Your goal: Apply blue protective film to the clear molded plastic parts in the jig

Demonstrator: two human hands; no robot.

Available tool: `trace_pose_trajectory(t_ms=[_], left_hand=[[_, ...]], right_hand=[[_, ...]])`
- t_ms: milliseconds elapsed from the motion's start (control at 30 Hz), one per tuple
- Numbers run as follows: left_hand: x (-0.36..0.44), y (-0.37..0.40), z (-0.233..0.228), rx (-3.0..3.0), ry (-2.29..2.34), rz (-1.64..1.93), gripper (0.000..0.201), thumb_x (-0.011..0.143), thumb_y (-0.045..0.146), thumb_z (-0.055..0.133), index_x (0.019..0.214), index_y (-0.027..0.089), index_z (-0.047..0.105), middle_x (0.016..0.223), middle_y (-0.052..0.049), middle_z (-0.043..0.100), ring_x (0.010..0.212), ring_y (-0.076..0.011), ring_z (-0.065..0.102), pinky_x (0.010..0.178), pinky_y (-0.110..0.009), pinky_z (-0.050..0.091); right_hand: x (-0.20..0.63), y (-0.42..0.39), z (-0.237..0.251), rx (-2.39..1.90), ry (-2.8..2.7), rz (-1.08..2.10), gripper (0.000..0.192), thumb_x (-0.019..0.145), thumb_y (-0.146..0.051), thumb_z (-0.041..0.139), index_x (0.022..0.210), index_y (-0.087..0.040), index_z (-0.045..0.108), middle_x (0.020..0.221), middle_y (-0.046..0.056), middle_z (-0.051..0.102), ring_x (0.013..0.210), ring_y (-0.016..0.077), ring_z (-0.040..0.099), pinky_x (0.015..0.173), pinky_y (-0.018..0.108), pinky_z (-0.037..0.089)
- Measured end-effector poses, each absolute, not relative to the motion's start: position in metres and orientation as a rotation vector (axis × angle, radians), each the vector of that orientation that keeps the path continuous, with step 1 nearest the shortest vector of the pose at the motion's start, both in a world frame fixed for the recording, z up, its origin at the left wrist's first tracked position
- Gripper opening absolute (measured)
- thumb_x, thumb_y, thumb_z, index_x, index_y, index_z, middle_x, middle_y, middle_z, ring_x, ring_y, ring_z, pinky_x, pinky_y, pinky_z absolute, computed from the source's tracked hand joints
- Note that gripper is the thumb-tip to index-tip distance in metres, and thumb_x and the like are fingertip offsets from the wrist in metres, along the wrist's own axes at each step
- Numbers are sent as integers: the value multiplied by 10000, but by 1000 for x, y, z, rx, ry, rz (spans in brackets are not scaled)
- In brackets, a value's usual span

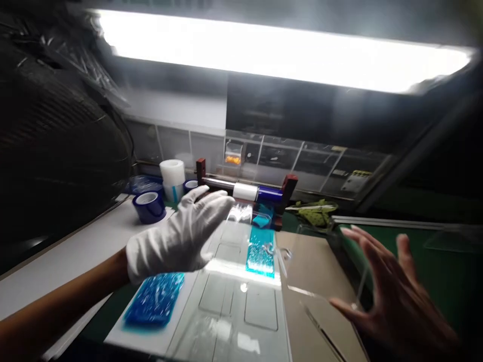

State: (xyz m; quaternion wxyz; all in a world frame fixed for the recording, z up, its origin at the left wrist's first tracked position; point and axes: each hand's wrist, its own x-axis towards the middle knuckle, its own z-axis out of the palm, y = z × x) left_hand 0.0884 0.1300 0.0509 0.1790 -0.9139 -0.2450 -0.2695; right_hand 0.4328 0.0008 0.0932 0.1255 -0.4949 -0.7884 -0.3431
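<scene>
My left hand (181, 236), in a white glove, hovers with fingers stretched out over the left side of a clear panel (234, 347) marked with rectangular outlines. My bare right hand (392, 286) is at the right with fingers spread. A thin clear edge (320, 293) runs beside its thumb; whether they touch I cannot tell. Scissors (281, 259) lie by a shiny light-blue sheet (260, 251) on the panel. Below my left hand is a stack of shiny blue pieces (156, 301) on white paper. Tweezers (322, 332) lie on the brown board (309, 261).
Behind the panel stands a roller holder (289, 188) with a white roll (245, 191) and a blue roll (269, 193). Blue tape (150, 208) and a white roll of film (172, 173) stand at the left. A lamp (264, 50) hangs overhead. A green-yellow cloth (317, 213) lies right of the holder.
</scene>
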Motion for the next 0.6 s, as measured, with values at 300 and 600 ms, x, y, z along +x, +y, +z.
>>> trace_pose_trajectory(t_ms=[300,600], left_hand=[[78,186,179,-1984,-766,-1083,1056,805,296,590,1402,81,-254,1483,-177,121,1315,-357,232,1128,-550,127],[68,196,211,-1783,-706,-1309,1125,705,646,581,1449,47,-13,1483,-132,199,1323,-373,212,1113,-556,127]], right_hand=[[408,59,255,-1137,-2068,-1676,1066,811,-490,596,1467,-119,-158,1481,205,205,1356,319,258,1090,625,89],[391,39,292,-1083,-1932,-1835,982,826,-522,564,1455,-89,-53,1433,210,301,1327,322,301,1089,631,48]])
